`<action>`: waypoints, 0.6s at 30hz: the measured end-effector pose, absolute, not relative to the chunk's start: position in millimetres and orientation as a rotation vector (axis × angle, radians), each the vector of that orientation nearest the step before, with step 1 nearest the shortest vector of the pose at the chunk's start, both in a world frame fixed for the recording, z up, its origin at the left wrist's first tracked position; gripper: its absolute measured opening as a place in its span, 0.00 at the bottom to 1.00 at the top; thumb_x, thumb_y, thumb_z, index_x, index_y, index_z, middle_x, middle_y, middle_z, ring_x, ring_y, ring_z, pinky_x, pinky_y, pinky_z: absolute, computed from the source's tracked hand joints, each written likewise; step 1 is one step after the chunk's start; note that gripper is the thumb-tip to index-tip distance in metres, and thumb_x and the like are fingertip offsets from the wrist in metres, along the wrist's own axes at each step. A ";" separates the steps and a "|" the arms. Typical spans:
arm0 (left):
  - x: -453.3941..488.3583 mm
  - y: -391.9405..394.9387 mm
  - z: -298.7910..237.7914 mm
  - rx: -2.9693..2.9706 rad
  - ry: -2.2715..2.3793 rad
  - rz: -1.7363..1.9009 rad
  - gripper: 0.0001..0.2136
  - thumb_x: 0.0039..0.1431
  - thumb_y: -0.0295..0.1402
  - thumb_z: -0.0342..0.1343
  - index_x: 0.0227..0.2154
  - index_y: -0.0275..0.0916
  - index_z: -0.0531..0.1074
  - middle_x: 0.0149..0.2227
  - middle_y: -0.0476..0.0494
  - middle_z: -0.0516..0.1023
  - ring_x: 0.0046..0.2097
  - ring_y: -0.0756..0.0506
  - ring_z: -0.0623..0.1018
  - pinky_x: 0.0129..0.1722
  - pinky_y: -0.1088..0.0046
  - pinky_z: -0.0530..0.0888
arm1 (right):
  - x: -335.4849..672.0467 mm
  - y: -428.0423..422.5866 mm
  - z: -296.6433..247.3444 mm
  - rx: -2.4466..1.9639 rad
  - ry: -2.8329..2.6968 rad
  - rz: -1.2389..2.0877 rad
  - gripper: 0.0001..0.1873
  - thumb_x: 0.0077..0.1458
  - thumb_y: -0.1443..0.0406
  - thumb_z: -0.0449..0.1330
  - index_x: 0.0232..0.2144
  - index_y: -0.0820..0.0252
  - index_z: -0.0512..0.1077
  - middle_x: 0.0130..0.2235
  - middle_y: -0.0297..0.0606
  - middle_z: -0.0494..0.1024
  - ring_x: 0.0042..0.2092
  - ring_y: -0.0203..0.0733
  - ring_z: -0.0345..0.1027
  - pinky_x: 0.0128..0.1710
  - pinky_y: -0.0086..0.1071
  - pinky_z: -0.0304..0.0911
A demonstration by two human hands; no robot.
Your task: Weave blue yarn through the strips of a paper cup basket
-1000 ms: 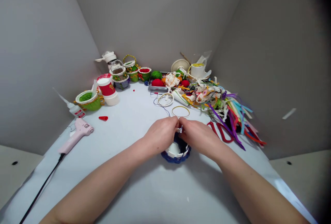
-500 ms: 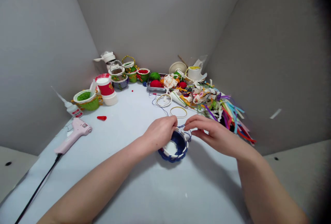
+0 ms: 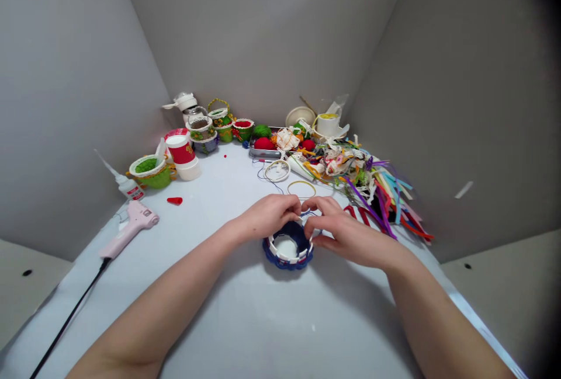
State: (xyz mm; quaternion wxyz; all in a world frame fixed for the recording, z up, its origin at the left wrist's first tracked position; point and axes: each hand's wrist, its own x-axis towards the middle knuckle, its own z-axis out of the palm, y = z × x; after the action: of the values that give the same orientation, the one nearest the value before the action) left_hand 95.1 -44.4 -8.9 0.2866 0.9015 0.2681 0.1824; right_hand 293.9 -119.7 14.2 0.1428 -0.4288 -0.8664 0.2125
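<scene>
A small woven basket (image 3: 288,263) of blue yarn and white upright strips sits in front of me, its white bottom showing inside. On its far left rim, my left hand (image 3: 276,215) pinches with thumb and fingers closed. At the right side of the rim, my right hand (image 3: 339,230) has its fingers curled and closed over the edge. Loose blue yarn (image 3: 309,214) lies between the two hands, partly covered by the fingers. Whether the right fingertips also hold yarn is hidden.
Left of me lie a pink glue gun (image 3: 131,230), a red cap (image 3: 174,200) and a glue bottle (image 3: 130,187). Finished little baskets (image 3: 200,128) stand at the back. A tray (image 3: 267,153) holds yarn balls. Red-handled scissors (image 3: 362,215) lie by the ribbon pile (image 3: 394,192).
My right hand has moved left and closed in on the basket's rim. The basket has shifted slightly left and turned. Red-handled scissors now show beyond my right hand.
</scene>
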 end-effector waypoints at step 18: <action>97.6 -47.3 -7.8 2.365 0.706 0.477 0.05 0.57 0.30 0.49 0.34 0.39 0.70 0.34 0.50 0.75 0.35 0.51 0.71 0.36 0.77 0.67 | 298.1 -125.7 21.8 -1.304 -2.512 0.830 0.12 0.54 0.66 0.58 0.42 0.50 0.71 0.54 0.38 0.63 0.59 0.46 0.53 0.56 0.41 0.54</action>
State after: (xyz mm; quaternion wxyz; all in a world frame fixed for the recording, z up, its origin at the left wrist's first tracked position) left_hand 97.6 -47.3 -7.8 0.3088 0.8949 0.2670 0.1803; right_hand 298.1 -125.7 21.8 0.0959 -0.4402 -0.8477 0.2800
